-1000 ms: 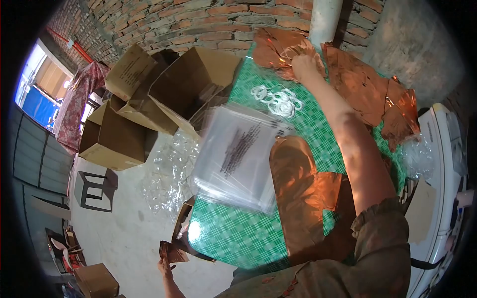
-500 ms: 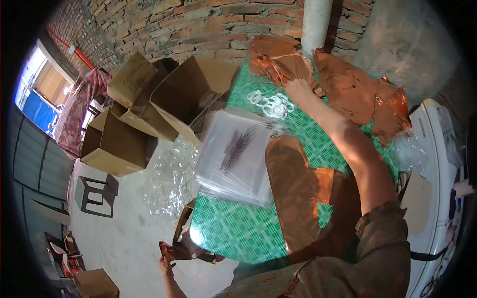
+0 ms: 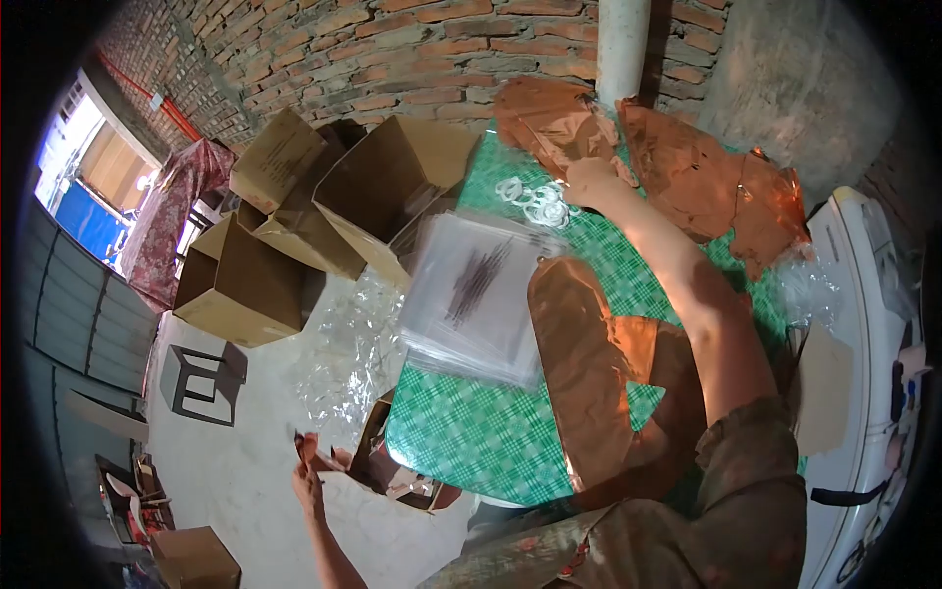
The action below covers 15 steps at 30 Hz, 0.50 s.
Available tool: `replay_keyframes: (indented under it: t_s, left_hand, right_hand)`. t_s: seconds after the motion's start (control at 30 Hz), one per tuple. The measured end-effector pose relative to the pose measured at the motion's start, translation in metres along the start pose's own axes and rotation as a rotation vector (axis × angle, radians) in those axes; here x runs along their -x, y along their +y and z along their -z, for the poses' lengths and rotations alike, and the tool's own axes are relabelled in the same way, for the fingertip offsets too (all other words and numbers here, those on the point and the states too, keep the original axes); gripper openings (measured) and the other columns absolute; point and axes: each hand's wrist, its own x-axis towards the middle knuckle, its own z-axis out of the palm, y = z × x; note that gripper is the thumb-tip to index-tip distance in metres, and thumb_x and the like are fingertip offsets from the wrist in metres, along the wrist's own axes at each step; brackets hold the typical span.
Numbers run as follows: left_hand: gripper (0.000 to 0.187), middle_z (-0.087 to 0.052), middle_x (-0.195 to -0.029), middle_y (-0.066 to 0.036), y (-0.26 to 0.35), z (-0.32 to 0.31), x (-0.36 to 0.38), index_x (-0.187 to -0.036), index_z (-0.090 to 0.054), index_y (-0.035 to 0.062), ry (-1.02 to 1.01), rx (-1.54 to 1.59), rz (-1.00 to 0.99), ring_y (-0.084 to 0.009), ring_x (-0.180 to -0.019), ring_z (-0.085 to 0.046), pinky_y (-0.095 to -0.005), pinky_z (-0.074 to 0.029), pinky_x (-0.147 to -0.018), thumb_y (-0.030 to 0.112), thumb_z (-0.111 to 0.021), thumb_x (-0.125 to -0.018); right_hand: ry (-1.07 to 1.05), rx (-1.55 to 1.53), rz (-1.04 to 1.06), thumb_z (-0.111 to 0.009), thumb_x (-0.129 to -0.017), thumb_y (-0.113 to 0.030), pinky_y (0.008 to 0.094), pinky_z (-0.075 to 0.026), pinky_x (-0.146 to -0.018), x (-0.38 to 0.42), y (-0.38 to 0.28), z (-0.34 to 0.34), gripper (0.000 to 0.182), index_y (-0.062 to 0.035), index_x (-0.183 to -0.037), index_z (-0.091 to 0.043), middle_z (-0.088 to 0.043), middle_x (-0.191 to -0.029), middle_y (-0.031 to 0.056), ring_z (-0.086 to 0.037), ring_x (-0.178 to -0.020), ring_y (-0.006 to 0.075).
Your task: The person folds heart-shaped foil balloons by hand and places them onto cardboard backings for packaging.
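Observation:
At the back of the green checked table [image 3: 461, 432], my right hand [image 3: 591, 182] is closed at the front edge of a crumpled copper-coloured foil piece [image 3: 549, 113]. White rings [image 3: 540, 204] lie just left of that hand. My left hand [image 3: 307, 483] is off the table at the lower left, closed on a small copper-coloured scrap [image 3: 306, 447]. A stack of clear plastic bags [image 3: 471, 299] rests mid-table. Long copper-coloured foil balloons [image 3: 584, 363] lie flat near my body. More copper foil [image 3: 687, 177] covers the back right.
Open cardboard boxes [image 3: 245, 280] stand on the floor at the left, by crumpled clear plastic [image 3: 343, 363]. Another open box [image 3: 373, 447] sits below the table's left corner. A white pipe [image 3: 623, 49] rises behind the table. A white appliance [image 3: 834, 393] stands right.
My left hand has moved up and slightly left with the scrap. The foil by my right hand has shifted and looks flatter. The view has turned slightly.

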Motion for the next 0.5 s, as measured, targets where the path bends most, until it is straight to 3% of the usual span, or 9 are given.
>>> replay_keyframes:
  t_s: [0.03,0.1,0.17,0.23,0.27,0.33,0.4,0.47,0.5]
  left_hand:
    - [0.036,-0.065,-0.080,-0.006,0.028,0.003,-0.009,-0.110,-0.067,-0.0016,-0.028,-0.011,-0.047,-0.0138,-0.068,-0.061,-0.0306,-0.052,-0.058,0.033,-0.057,-0.105]
    - [0.035,-0.062,-0.079,-0.005,0.104,0.008,-0.024,-0.108,-0.066,-0.0019,-0.082,-0.009,-0.127,-0.0128,-0.068,-0.057,-0.0299,-0.049,-0.060,0.031,-0.056,-0.106]
    - [0.035,-0.059,-0.079,-0.005,0.170,0.011,-0.040,-0.107,-0.065,-0.0029,-0.120,-0.039,-0.203,-0.0120,-0.070,-0.053,-0.0291,-0.046,-0.063,0.030,-0.054,-0.107]
    - [0.035,-0.057,-0.080,-0.006,0.241,0.014,-0.045,-0.106,-0.063,-0.0045,-0.132,-0.050,-0.382,-0.0126,-0.073,-0.050,-0.0296,-0.044,-0.067,0.029,-0.054,-0.107]
    - [0.034,-0.057,-0.081,-0.006,0.279,0.016,-0.045,-0.106,-0.062,-0.0055,-0.133,-0.020,-0.515,-0.0131,-0.075,-0.049,-0.0303,-0.044,-0.068,0.028,-0.054,-0.107]
    - [0.032,-0.058,-0.084,-0.008,0.324,0.023,-0.058,-0.110,-0.063,-0.0057,-0.210,-0.076,-0.525,-0.0146,-0.078,-0.052,-0.0323,-0.047,-0.072,0.025,-0.055,-0.105]
    - [0.031,-0.059,-0.085,-0.007,0.384,0.031,-0.053,-0.114,-0.065,-0.0038,-0.298,-0.027,-0.610,-0.0143,-0.081,-0.054,-0.0321,-0.048,-0.074,0.024,-0.056,-0.103]
    - [0.032,-0.061,-0.085,-0.006,0.444,0.034,-0.041,-0.116,-0.068,-0.0020,-0.358,0.165,-0.823,-0.0137,-0.082,-0.056,-0.0303,-0.049,-0.075,0.025,-0.056,-0.103]
    - [0.035,-0.062,-0.086,-0.005,0.470,0.043,-0.039,-0.119,-0.068,-0.0023,-0.443,0.160,-0.809,-0.0131,-0.083,-0.056,-0.0298,-0.049,-0.077,0.027,-0.057,-0.103]
  right_hand:
    - [-0.032,-0.074,-0.026,-0.070,-0.087,-0.036,0.0475,-0.052,-0.102,0.019,-0.002,0.017,0.050,-0.0049,-0.126,-0.071,-0.071,-0.123,0.0200,-0.066,-0.120,0.0353]
    - [0.173,-0.055,0.050,-0.069,-0.086,-0.043,0.0497,-0.048,-0.106,0.043,0.000,0.019,0.061,-0.0046,-0.134,-0.064,-0.069,-0.126,0.0210,-0.062,-0.125,0.0372]
    - [0.181,-0.064,0.119,-0.068,-0.087,-0.047,0.0505,-0.045,-0.109,0.058,0.007,0.022,0.070,-0.0053,-0.141,-0.058,-0.066,-0.131,0.0217,-0.059,-0.127,0.0386]
    - [0.000,-0.098,0.182,-0.067,-0.089,-0.050,0.0501,-0.041,-0.112,0.071,0.014,0.033,0.074,-0.0070,-0.147,-0.052,-0.062,-0.137,0.0220,-0.057,-0.129,0.0396]
    - [-0.072,-0.126,0.201,-0.067,-0.089,-0.050,0.0492,-0.041,-0.112,0.083,0.016,0.040,0.075,-0.0070,-0.149,-0.049,-0.060,-0.139,0.0221,-0.057,-0.129,0.0393]
    - [-0.210,-0.179,0.246,-0.068,-0.091,-0.050,0.0473,-0.041,-0.112,0.109,0.016,0.058,0.078,-0.0070,-0.152,-0.045,-0.056,-0.144,0.0222,-0.056,-0.130,0.0386]
    - [-0.122,-0.344,0.366,-0.069,-0.092,-0.046,0.0452,-0.040,-0.114,0.134,0.022,0.053,0.077,-0.0065,-0.153,-0.043,-0.051,-0.149,0.0213,-0.054,-0.133,0.0361]
    - [-0.034,-0.490,0.473,-0.070,-0.093,-0.041,0.0442,-0.039,-0.116,0.157,0.017,0.057,0.077,-0.0058,-0.155,-0.041,-0.047,-0.153,0.0205,-0.051,-0.137,0.0339]
    - [0.008,-0.555,0.514,-0.071,-0.093,-0.039,0.0441,-0.038,-0.116,0.170,0.013,0.061,0.078,-0.0054,-0.155,-0.040,-0.046,-0.155,0.0201,-0.050,-0.138,0.0331]
